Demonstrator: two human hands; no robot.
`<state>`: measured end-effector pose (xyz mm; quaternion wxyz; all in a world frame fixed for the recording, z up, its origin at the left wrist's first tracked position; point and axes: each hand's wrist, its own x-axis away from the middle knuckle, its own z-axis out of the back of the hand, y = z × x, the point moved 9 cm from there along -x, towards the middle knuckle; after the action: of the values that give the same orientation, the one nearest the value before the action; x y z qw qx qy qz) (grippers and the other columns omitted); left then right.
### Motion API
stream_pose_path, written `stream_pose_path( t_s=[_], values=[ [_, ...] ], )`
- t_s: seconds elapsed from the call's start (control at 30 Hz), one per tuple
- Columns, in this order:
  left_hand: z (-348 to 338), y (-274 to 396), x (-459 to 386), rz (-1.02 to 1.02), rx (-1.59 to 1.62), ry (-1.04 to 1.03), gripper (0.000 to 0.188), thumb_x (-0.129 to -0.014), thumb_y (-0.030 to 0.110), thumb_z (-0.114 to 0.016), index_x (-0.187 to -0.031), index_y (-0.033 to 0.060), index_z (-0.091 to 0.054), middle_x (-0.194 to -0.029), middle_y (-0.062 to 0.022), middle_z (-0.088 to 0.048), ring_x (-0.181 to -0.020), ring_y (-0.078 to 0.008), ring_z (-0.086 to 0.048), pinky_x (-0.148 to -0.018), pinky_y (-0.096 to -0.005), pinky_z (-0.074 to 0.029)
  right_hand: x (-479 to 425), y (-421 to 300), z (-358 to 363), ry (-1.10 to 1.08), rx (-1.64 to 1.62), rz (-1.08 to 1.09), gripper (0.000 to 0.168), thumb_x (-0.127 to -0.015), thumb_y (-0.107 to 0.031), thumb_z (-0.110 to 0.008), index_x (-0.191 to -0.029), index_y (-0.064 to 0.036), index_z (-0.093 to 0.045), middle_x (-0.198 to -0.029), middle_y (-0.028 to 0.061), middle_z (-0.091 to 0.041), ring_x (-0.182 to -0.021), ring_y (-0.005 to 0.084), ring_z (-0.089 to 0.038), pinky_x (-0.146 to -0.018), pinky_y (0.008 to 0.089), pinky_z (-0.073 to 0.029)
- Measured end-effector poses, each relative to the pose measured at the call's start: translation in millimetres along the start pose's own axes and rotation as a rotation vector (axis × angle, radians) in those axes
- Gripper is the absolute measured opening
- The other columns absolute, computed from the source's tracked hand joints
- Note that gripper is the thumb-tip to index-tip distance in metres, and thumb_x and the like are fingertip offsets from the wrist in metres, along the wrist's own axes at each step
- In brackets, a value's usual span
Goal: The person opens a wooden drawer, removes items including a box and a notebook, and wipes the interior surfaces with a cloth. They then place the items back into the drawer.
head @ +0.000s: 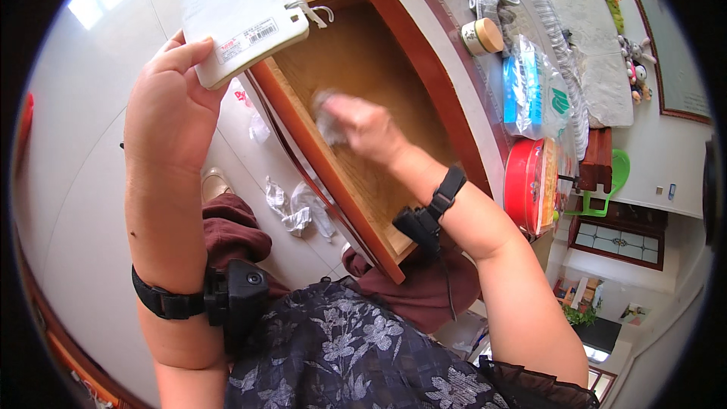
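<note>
My left hand (176,91) grips a white spiral-bound notebook (233,11) by its lower corner, thumb on the cover that bears a printed label. It is held up over the floor, beside the far end of an open wooden drawer (392,68). Inside the drawer, close to its front panel, my right hand (363,125) is blurred by motion. Its fingers are closed on a greyish-white cloth or tissue (329,122), also blurred. The wooden bottom of the drawer shows around this hand. Part of the drawer's near end is hidden by my right forearm.
Crumpled white tissues (295,204) lie on the tiled floor beyond the drawer front. On the cabinet top at the right are a lidded jar (481,36), a blue plastic-wrapped pack (525,91) and a round red tin (522,184). A green plastic chair (619,173) stands farther right.
</note>
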<state>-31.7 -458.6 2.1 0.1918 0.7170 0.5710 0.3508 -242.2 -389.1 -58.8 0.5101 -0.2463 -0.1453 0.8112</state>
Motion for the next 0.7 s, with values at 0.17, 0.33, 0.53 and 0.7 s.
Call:
stream_pose_path(
  t_s=[0.17,0.33,0.53,0.7],
  values=[
    [5,12,-6,-0.021,-0.040,-0.005,0.033,-0.086,0.002,-0.041,-0.115,-0.0122,-0.033,-0.111,-0.0215,-0.047,-0.106,-0.0268,-0.051,-0.093,-0.0348,-0.043,-4,135,42,0.404,0.381,-0.403,0.029,-0.078,-0.003,-0.043,-0.101,-0.001,-0.060,-0.099,0.0213,-0.059,-0.093,0.0351,-0.058,-0.081,0.0385,-0.047],
    [18,18,-9,-0.040,-0.052,0.071,0.033,-0.088,0.004,-0.040,-0.116,-0.0111,-0.031,-0.114,-0.0242,-0.045,-0.109,-0.0284,-0.050,-0.096,-0.0358,-0.042,-54,145,10,0.243,0.370,-0.662,0.031,-0.078,-0.006,-0.044,-0.105,0.002,-0.057,-0.100,0.0238,-0.058,-0.098,0.0378,-0.054,-0.086,0.0414,-0.043],
    [12,15,-15,-0.035,-0.037,0.022,0.033,-0.088,0.006,-0.040,-0.117,-0.0093,-0.031,-0.113,-0.0246,-0.045,-0.109,-0.0277,-0.050,-0.096,-0.0351,-0.041,-105,82,-41,0.139,0.419,-0.362,0.050,-0.074,-0.014,-0.049,-0.119,0.008,-0.041,-0.125,0.0334,-0.035,-0.123,0.0438,-0.027,-0.104,0.0482,-0.020],
    [7,17,-10,-0.045,-0.047,0.025,0.034,-0.088,0.006,-0.041,-0.118,-0.0084,-0.031,-0.114,-0.0232,-0.046,-0.109,-0.0260,-0.050,-0.095,-0.0347,-0.042,-101,105,-27,-0.167,0.090,-0.500,0.051,-0.070,-0.011,-0.050,-0.120,0.001,-0.048,-0.130,0.0271,-0.036,-0.119,0.0411,-0.036,-0.098,0.0382,-0.035]
  ],
)
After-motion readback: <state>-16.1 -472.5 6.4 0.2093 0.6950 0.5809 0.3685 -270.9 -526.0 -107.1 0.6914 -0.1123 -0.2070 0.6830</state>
